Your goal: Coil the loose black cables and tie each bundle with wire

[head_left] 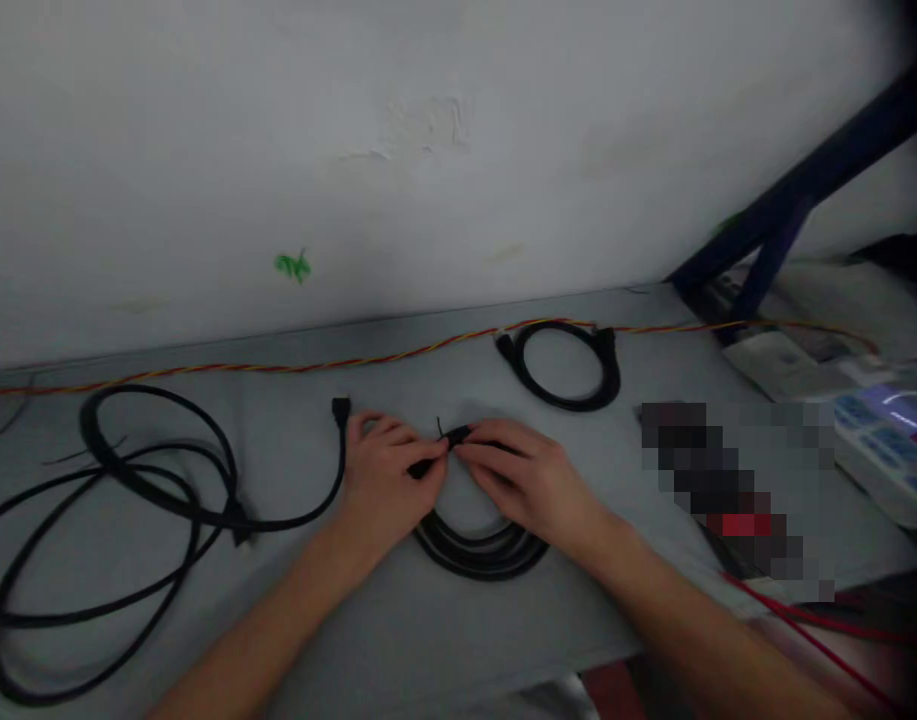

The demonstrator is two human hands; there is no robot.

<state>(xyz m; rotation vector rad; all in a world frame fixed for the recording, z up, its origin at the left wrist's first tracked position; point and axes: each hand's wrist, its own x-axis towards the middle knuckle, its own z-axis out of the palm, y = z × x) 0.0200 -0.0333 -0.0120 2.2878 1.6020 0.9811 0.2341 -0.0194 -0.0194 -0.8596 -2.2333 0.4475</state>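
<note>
A coiled black cable lies on the grey table in front of me. My left hand is closed on the coil's upper left, its thumb and index finger pinching near a connector-like thick part. From the other side my right hand pinches the same bundle, its fingertips almost touching the left ones. A thin dark tie end sticks up between the fingertips; how it runs round the cable is hidden. Just left of my left hand, a cable plug stands at the end of a loose cable.
Loose black cable loops spread across the left. A smaller coiled cable lies at the back, beside a twisted red-yellow wire along the wall. To the right are a blurred-out dark object, a white-and-blue box and a blue frame.
</note>
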